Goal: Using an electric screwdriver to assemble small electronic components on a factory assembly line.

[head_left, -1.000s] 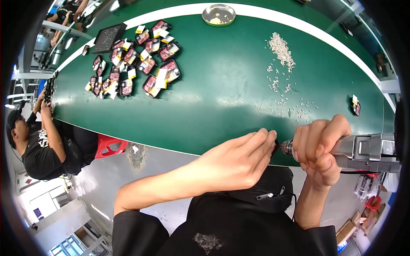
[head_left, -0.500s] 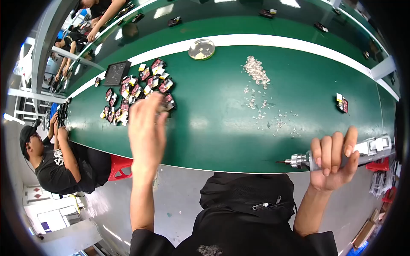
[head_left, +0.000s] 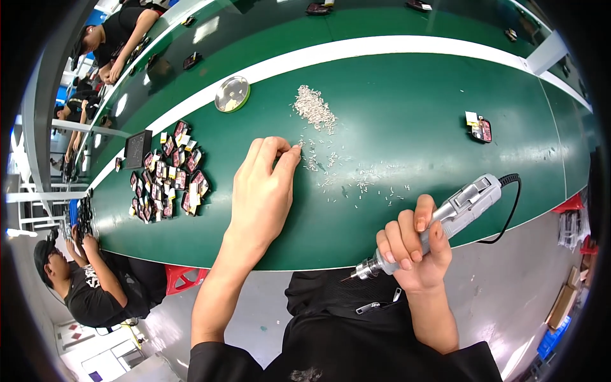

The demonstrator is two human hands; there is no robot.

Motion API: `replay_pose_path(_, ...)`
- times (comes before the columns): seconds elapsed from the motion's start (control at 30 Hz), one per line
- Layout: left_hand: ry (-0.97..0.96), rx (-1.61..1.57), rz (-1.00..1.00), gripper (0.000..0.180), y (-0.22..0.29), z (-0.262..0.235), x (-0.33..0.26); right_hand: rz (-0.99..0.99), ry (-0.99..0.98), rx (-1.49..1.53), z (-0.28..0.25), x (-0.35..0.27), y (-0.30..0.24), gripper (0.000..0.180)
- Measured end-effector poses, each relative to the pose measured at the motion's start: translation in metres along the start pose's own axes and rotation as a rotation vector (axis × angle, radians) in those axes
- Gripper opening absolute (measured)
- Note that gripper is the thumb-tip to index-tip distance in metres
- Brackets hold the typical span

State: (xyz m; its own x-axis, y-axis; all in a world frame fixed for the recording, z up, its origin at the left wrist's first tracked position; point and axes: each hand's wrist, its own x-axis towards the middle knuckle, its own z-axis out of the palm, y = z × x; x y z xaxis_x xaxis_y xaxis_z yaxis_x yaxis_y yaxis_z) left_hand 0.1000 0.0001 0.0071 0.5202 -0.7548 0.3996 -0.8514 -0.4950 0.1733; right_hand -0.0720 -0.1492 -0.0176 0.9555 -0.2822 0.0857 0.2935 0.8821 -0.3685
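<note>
An electric screwdriver (head_left: 445,219), silver-grey with a black cable, lies in my right hand (head_left: 420,251), whose fingers wrap round its body. Its thin bit points down to the left, over the table's front edge. My left hand (head_left: 264,184) reaches over the table with thumb and index finger pinched together. Those fingertips are at the left edge of scattered small pale rods (head_left: 363,181), perhaps screws; whatever is in the pinch is too small to make out. Behind them lies a denser heap of the same pieces (head_left: 315,109).
Left of my left hand is a cluster of small black-and-red units with white-yellow tags (head_left: 172,169), beside a black tray (head_left: 137,149). A round metal dish (head_left: 233,94) stands at the back; a single tagged unit (head_left: 482,129) lies right. A co-worker (head_left: 83,280) sits at left.
My left hand has left the cluster of tagged units and moved right to the small pale pieces, fingers pinching. My right hand has brought the screwdriver inward, its bit now angled down. The view has shifted.
</note>
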Motion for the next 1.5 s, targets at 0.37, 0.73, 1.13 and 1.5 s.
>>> replay_pose_path(0.37, -0.088, 0.133, 0.251, 0.018, -0.005, -0.005, 0.005, 0.004, -0.006, 0.043, -0.001, -0.003, -0.003, 0.018)
replay_pose_path(0.73, 0.010, -1.299, -0.561, 0.004, 0.078, -0.017, -0.055, -0.289, -0.007, -0.056, 0.038, 0.024, -0.030, 0.019)
replay_pose_path(1.13, 0.101, -1.885, -0.605, 0.014, 0.091, -0.007, -0.069, -0.287, -0.120, -0.101, 0.040, 0.024, -0.028, 0.021)
replay_pose_path(1.5, 0.115, -1.261, -0.425, 0.008, 0.094, -0.008, -0.063, -0.325, -0.119, -0.233, 0.048, 0.018, -0.034, 0.018)
